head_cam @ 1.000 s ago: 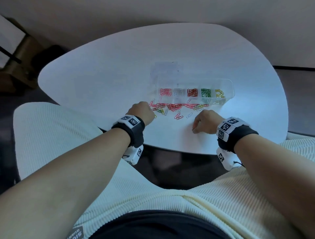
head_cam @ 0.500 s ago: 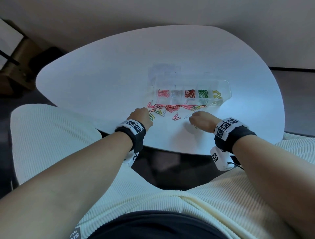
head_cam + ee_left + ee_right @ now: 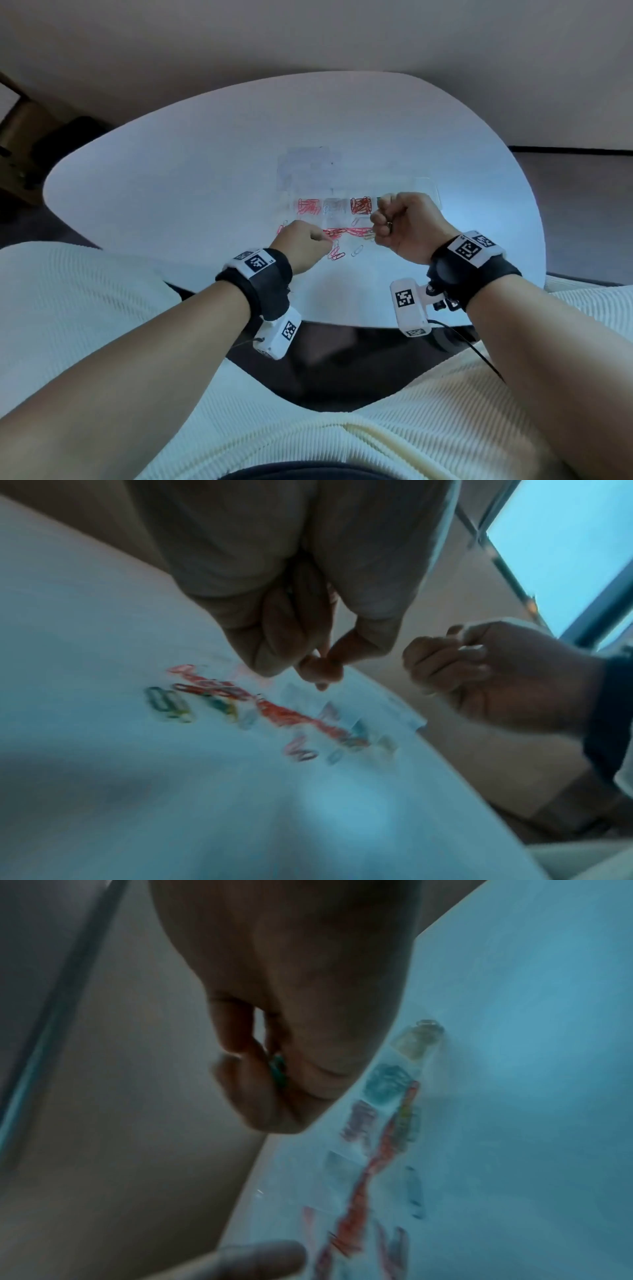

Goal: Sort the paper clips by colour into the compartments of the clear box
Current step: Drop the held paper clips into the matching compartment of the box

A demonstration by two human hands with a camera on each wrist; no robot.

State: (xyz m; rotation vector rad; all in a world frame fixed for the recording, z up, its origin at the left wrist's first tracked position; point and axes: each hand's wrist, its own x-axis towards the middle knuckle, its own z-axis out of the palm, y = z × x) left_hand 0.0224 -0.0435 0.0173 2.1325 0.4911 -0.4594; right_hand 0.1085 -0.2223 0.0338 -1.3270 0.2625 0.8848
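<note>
Sitting at the white table [image 3: 171, 192], the person has both fists raised a little over the scattered paper clips [image 3: 346, 233]. The right hand [image 3: 406, 226] is lifted over the near edge of the clear box [image 3: 430, 186], fingers curled tight; the right wrist view shows a green clip [image 3: 278, 1070] tucked between the curled fingers and the palm. The left hand [image 3: 301, 245] hangs low over the left end of the loose pile, thumb and forefinger pressed together at the tips, the other fingers folded in. Whether anything sits in that pinch I cannot tell; the left wrist view is too blurred.

The box lies lengthwise across the table just behind the pile. Its compartments that show hold, from the left, pink-red clips [image 3: 308, 205], pale silvery ones [image 3: 335, 207] and darker red ones [image 3: 361, 205]; the right hand covers the rest from above. The unsorted clips, mostly red with a few green, yellow and white, lie in a loose row just in front of the box, some strays nearer the person.
</note>
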